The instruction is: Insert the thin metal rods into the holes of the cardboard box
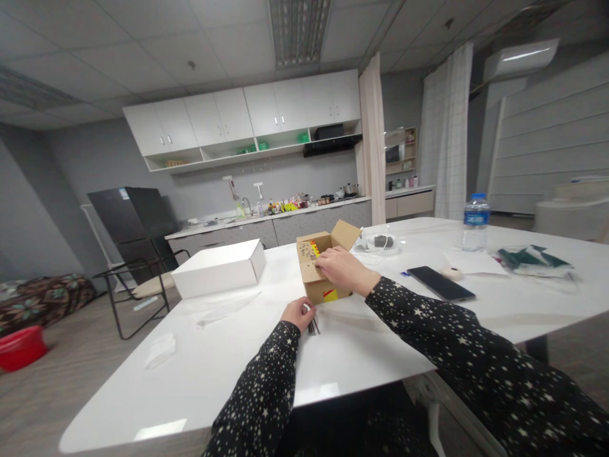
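Note:
A small open cardboard box (311, 273) with yellow and red print stands on the white table, its flaps raised. My right hand (343, 268) reaches over the front flap, fingers bent and pinched together; what they hold, if anything, is hidden. Several items show inside the box, too small to name. In front of the box my left hand (299, 313) rests low at the tabletop with its fingers curled closed. A few thin dark rods (313, 327) stick out from beneath those fingertips.
On the left of the table (228, 368) are a white box (219, 270), a clear plastic piece (228, 310) and a crumpled white tissue (160, 351). To the right lie a black phone (440, 283), a water bottle (474, 222), a green packet (535, 259) and a white cable coil (384, 242).

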